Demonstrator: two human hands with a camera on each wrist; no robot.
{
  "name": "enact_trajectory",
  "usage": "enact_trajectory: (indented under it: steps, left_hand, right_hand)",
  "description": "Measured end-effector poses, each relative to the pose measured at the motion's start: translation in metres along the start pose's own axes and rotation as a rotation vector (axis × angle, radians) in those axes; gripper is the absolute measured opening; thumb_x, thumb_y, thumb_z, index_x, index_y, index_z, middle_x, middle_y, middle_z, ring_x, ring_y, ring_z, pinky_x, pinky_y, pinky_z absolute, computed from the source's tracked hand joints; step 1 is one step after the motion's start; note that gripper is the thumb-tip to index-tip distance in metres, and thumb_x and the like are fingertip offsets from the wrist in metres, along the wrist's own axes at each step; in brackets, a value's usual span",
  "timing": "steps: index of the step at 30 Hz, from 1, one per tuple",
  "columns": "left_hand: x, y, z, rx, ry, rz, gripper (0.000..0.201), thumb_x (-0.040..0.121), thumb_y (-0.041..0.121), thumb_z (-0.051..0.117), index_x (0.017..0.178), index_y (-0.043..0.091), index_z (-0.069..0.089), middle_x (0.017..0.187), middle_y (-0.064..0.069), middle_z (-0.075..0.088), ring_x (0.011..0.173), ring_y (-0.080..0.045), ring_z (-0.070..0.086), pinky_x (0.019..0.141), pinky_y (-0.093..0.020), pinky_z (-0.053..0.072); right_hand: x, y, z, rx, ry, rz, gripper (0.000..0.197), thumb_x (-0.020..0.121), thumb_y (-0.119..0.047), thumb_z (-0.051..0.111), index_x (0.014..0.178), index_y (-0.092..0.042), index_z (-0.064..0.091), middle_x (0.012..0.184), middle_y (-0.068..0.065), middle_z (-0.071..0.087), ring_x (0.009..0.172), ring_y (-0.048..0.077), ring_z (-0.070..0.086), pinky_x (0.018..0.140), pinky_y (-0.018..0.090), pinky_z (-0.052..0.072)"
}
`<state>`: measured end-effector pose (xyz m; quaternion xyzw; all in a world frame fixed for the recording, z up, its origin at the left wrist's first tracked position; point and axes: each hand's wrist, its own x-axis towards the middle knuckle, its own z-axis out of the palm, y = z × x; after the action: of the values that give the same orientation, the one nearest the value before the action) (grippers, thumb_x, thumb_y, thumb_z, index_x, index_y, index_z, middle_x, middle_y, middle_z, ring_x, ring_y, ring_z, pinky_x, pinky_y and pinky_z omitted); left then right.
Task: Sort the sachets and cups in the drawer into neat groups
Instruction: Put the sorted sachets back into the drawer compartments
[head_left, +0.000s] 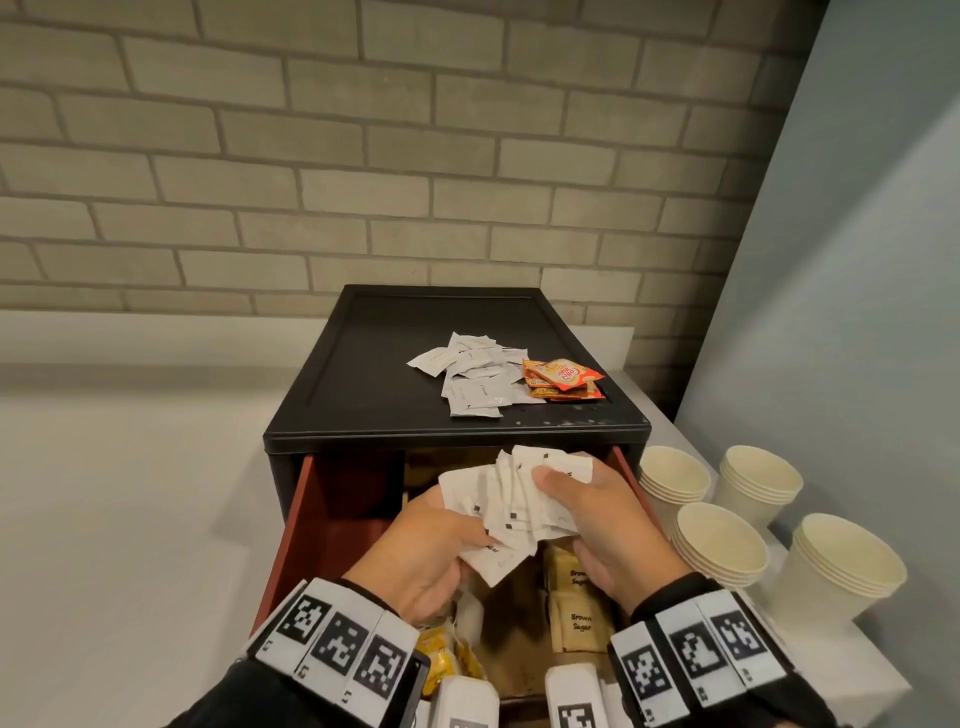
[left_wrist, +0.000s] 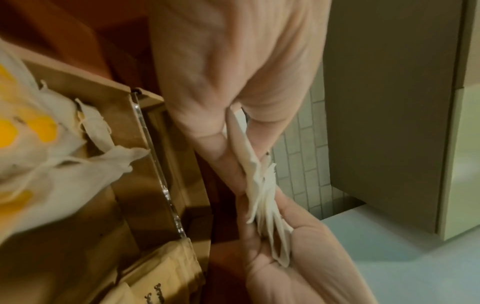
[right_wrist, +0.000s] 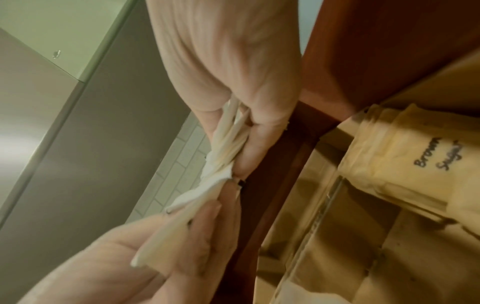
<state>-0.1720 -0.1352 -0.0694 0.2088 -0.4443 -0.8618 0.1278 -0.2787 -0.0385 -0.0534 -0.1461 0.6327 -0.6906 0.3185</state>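
White sachets partly hide drawer.

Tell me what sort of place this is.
Probably an office pantry or coffee station: stacked paper cups on a white counter, and a drawer of brown sugar sachets against a brick wall.

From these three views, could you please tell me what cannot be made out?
- Head view: the back of the drawer is hidden by the black cabinet top and the white sachets held in both hands.
- Head view: print on the sachets on top is too small.
- Left wrist view: yellow packets blurred, cut off by the edge.
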Motion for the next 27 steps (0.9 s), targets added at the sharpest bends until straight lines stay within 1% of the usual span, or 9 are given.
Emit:
enact_trajectory:
  steps: [3, 7, 11, 14, 17, 19, 21, 24, 27]
  left_hand:
    - [-0.001, 0.001, 0.001, 0.014, -0.004, -0.009, 0.048, 0.084, -0.025, 0.038, 0.104, 0.012, 0.061, 0.098, -0.011, 0.071, 0.088, -0.023, 0.068, 0.065, -0.032, 0.059]
    - [0.003, 0.004, -0.005, -0.045, 0.029, -0.025, 0.052, 0.087, -0.023, 0.034, 0.122, 0.01, 0.052, 0.116, -0.016, 0.063, 0.101, -0.03, 0.061, 0.079, -0.039, 0.052]
    - [0.006, 0.006, -0.011, -0.094, 0.063, -0.035, 0.048, 0.086, -0.022, 0.035, 0.122, 0.006, 0.051, 0.109, -0.019, 0.064, 0.096, -0.033, 0.063, 0.07, -0.043, 0.055]
    - [0.005, 0.008, -0.009, -0.184, 0.013, -0.114, 0.042, 0.088, -0.013, 0.036, 0.123, 0.003, 0.052, 0.117, -0.024, 0.062, 0.106, -0.038, 0.061, 0.083, -0.051, 0.052]
    - [0.0, 0.007, -0.003, -0.295, -0.133, -0.212, 0.043, 0.091, -0.002, 0.028, 0.121, 0.003, 0.058, 0.121, -0.026, 0.06, 0.11, -0.041, 0.058, 0.093, -0.054, 0.046]
    - [-0.004, 0.008, 0.001, -0.298, -0.197, -0.252, 0.037, 0.092, 0.009, 0.036, 0.112, 0.003, 0.067, 0.119, -0.025, 0.062, 0.104, -0.039, 0.062, 0.096, -0.052, 0.044]
    - [-0.004, 0.007, 0.002, -0.284, -0.18, -0.257, 0.039, 0.089, 0.026, 0.044, 0.099, 0.004, 0.074, 0.111, -0.023, 0.067, 0.094, -0.037, 0.067, 0.095, -0.049, 0.042]
    - [0.001, 0.002, -0.001, -0.314, -0.07, -0.243, 0.047, 0.094, 0.044, 0.042, 0.116, 0.008, 0.064, 0.112, -0.023, 0.066, 0.099, -0.038, 0.066, 0.095, -0.05, 0.046]
    - [0.005, -0.005, -0.003, -0.262, 0.028, -0.199, 0.053, 0.092, 0.049, 0.046, 0.12, 0.006, 0.059, 0.107, -0.023, 0.068, 0.087, -0.035, 0.07, 0.073, -0.045, 0.058]
  right_hand:
    - [0.003, -0.002, -0.003, -0.012, 0.09, -0.056, 0.019, 0.087, -0.009, 0.062, 0.104, -0.019, 0.06, 0.096, 0.002, 0.069, 0.09, 0.021, 0.067, 0.081, 0.038, 0.055]
    - [0.003, -0.014, -0.014, 0.107, 0.162, -0.072, 0.017, 0.089, -0.009, 0.059, 0.093, -0.024, 0.053, 0.094, 0.0, 0.065, 0.088, 0.02, 0.065, 0.078, 0.038, 0.055]
    - [-0.006, -0.022, -0.02, 0.086, -0.062, -0.069, 0.015, 0.087, -0.003, 0.058, 0.095, -0.015, 0.059, 0.087, 0.005, 0.07, 0.079, 0.019, 0.068, 0.067, 0.031, 0.053]
    - [-0.012, -0.016, -0.012, -0.27, -0.209, -0.096, 0.014, 0.086, -0.005, 0.061, 0.095, -0.015, 0.062, 0.091, 0.005, 0.07, 0.085, 0.018, 0.068, 0.076, 0.031, 0.054]
    - [-0.012, -0.009, -0.005, -0.441, -0.209, -0.147, 0.016, 0.085, -0.01, 0.063, 0.1, -0.015, 0.061, 0.098, 0.006, 0.068, 0.094, 0.021, 0.065, 0.083, 0.035, 0.051]
    - [-0.01, -0.007, -0.003, -0.407, -0.184, -0.16, 0.016, 0.085, -0.01, 0.062, 0.1, -0.016, 0.06, 0.1, 0.007, 0.067, 0.095, 0.022, 0.065, 0.084, 0.036, 0.052]
    - [-0.01, -0.006, -0.001, -0.386, -0.156, -0.163, 0.016, 0.087, -0.012, 0.062, 0.102, -0.017, 0.058, 0.102, 0.006, 0.066, 0.096, 0.021, 0.065, 0.084, 0.035, 0.053]
    - [-0.012, -0.002, 0.006, -0.471, -0.14, -0.181, 0.023, 0.089, -0.015, 0.06, 0.11, -0.02, 0.051, 0.104, 0.0, 0.061, 0.095, 0.015, 0.061, 0.076, 0.026, 0.052]
    - [-0.016, 0.004, 0.016, -0.582, -0.187, -0.148, 0.042, 0.091, -0.021, 0.058, 0.126, -0.028, 0.036, 0.108, -0.008, 0.053, 0.098, 0.009, 0.056, 0.074, 0.018, 0.05]
